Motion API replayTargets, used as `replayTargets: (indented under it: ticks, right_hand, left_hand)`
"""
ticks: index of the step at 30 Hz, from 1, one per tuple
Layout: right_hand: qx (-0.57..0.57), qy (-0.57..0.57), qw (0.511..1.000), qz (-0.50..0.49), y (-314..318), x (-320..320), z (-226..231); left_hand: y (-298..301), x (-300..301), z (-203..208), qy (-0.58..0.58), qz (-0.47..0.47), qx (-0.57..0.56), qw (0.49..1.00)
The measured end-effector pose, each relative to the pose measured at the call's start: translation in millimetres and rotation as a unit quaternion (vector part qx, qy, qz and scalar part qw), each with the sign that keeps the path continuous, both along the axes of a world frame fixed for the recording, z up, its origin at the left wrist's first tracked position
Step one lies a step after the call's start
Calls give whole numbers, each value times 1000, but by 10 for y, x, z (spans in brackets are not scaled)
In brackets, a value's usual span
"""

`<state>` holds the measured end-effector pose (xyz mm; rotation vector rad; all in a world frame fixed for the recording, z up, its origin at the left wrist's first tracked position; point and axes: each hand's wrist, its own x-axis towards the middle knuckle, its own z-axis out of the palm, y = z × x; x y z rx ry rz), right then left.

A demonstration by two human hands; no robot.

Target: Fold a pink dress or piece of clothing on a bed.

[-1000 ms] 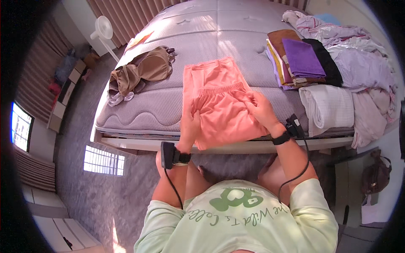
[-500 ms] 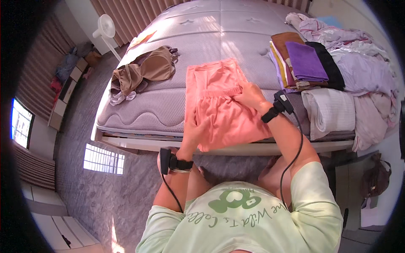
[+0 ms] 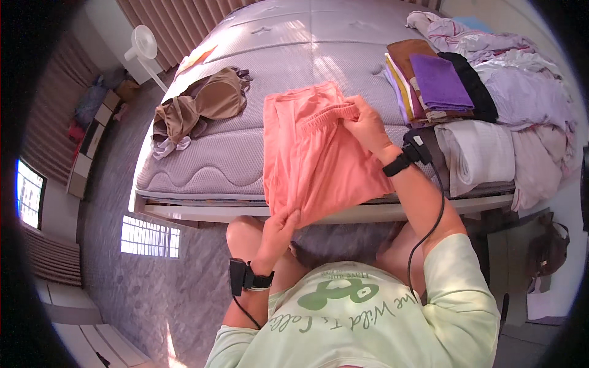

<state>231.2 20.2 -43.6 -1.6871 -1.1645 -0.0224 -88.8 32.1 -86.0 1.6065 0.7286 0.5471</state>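
Window [image 3: 30, 193]: glaring near-white at far left, washing out the view outside, fringing blue along the outer edge.
Mattress [image 3: 331, 61]: taking pale streaks of daylight across its far half, evening out in tone nearer.
Floor [image 3: 202, 282]: throwing back a bright barred patch of light [image 3: 150, 236], catching one narrow white streak [image 3: 170, 346] near the lower edge, darkening below the mattress front.
Pink garment [image 3: 331, 159]: showing soft, shallow shadows in its folds, holding clear focus.
Curtains [image 3: 55, 129]: dimming and bowing along the left side.
Bag [image 3: 548, 251]: sinking into shade at right, blurring softly.
Fisheye rim: curving straight edges, fading to black in all four corners.
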Motion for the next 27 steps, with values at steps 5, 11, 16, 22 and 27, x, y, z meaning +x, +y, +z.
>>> replayTargets:
  ticks: [5, 11, 16, 22, 27]
  right_hand:
    - [-5, -41, 998, 41, -403, 8, -258]
    - [-79, 88, 993, -5, -1513, -132, -333]
    - [-101, -80, 990, -56, -1793, -452, -334]
    - [74, 35, 997, 13, -1635, -549, -445]
    - [18, 124, 991, 44, -1519, -654, -425]
  left_hand:
    - [1, -61, -289, 33, 59, 59, 996]
    - [-77, -147, -364, 66, 42, 190, 979]
    - [-101, -101, -355, 80, 45, 221, 971]
    - [-251, -59, -266, -61, 112, 125, 984]
    - [-298, -58, -139, -76, 100, 60, 990]
